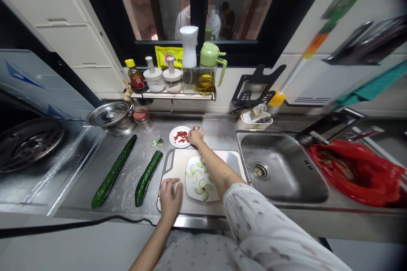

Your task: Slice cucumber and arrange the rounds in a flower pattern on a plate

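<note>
My right hand [196,136] reaches across the white cutting board [174,166] to the edge of a small white dish [177,141] of chopped red chilli; its fingers are curled, and anything they pinch is too small to see. My left hand [169,197] rests flat on the near left of the board, fingers apart, holding nothing. A white square plate [190,187] with several cucumber slices sits on the board under my right forearm.
Two cucumbers [112,171] [148,176] lie left of the board, with cut ends [157,142] behind them. A lidded pot [112,117] stands at back left, a bottle shelf [173,94] behind, a sink [280,169] to the right, and a red bag [359,171] beyond it.
</note>
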